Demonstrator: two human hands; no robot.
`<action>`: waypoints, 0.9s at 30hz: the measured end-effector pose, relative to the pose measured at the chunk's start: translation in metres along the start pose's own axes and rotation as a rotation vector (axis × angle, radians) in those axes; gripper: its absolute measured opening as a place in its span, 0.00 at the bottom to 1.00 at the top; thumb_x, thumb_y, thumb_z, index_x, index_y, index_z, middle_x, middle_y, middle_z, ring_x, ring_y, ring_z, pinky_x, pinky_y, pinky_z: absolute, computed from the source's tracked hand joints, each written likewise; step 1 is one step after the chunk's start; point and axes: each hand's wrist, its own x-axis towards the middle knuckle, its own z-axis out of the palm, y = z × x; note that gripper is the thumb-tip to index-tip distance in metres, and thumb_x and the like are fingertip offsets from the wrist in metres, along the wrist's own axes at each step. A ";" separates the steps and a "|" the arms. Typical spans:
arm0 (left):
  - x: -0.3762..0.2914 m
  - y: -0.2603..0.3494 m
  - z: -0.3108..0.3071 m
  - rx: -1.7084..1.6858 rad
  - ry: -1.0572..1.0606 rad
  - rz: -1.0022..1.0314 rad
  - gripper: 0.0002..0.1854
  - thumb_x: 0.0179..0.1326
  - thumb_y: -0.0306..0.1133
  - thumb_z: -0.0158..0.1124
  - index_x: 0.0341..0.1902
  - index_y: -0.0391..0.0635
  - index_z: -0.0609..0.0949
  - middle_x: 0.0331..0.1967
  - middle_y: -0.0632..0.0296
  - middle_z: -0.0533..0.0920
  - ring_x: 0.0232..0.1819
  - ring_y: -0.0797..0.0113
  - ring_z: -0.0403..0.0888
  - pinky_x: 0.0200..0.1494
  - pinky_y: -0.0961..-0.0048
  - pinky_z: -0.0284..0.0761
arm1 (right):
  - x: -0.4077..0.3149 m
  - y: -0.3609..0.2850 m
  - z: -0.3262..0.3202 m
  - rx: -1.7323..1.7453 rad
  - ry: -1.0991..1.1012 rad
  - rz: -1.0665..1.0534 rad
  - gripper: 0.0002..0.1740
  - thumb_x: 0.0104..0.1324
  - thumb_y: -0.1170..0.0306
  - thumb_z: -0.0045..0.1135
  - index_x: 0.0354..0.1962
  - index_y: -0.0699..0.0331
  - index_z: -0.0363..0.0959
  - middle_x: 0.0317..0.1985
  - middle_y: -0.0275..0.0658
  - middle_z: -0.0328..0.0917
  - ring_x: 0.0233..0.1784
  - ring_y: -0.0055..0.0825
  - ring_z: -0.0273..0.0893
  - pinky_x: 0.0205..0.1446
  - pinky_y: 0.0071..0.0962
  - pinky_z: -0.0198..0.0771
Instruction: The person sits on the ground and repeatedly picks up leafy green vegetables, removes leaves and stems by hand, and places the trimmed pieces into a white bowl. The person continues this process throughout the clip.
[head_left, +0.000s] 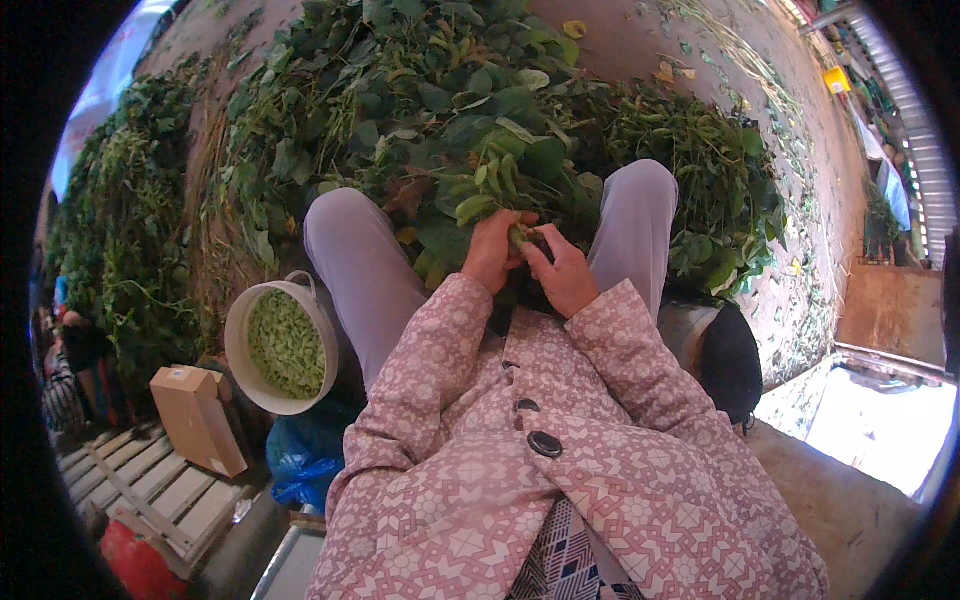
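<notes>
Between my knees, my left hand (493, 251) grips a leafy soybean stalk (499, 174) that bears green pods. Close beside it, the fingers of my right hand (559, 270) pinch at the stalk's lower end; what exactly lies between those fingertips is too small to tell. A large heap of cut bean plants (442, 82) spreads in front of me and around both knees. By my left knee stands a white plastic bucket (235, 352) with a handle, holding many light green shelled beans (287, 341).
Left and below are a cardboard box (196, 416), wooden slats (165, 476), a blue plastic bag (304, 469) and a red object (139, 559). Another plant heap (124, 247) rises at far left. A dark round-ended object (731, 360) lies by my right hip, a rusty panel (889, 311) further right.
</notes>
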 end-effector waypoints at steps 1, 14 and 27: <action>-0.001 0.001 0.003 0.010 0.020 0.009 0.17 0.64 0.41 0.46 0.41 0.43 0.79 0.28 0.67 0.78 0.21 0.79 0.69 0.17 0.83 0.60 | 0.001 -0.002 0.001 -0.023 0.018 -0.056 0.12 0.66 0.67 0.47 0.43 0.65 0.66 0.26 0.44 0.74 0.28 0.34 0.75 0.32 0.27 0.66; 0.001 0.002 -0.009 -0.240 -0.143 -0.063 0.17 0.60 0.35 0.43 0.43 0.41 0.78 0.33 0.63 0.80 0.29 0.74 0.75 0.24 0.79 0.69 | 0.014 0.012 0.012 -0.272 0.121 -0.211 0.17 0.61 0.58 0.54 0.40 0.62 0.66 0.28 0.49 0.77 0.31 0.49 0.76 0.31 0.43 0.70; -0.005 -0.009 -0.029 -0.188 -0.061 -0.124 0.11 0.56 0.29 0.51 0.42 0.39 0.76 0.31 0.61 0.76 0.26 0.70 0.72 0.29 0.76 0.72 | 0.014 -0.003 -0.005 -0.151 -0.007 -0.037 0.19 0.56 0.60 0.61 0.38 0.64 0.68 0.32 0.49 0.78 0.35 0.44 0.78 0.36 0.36 0.70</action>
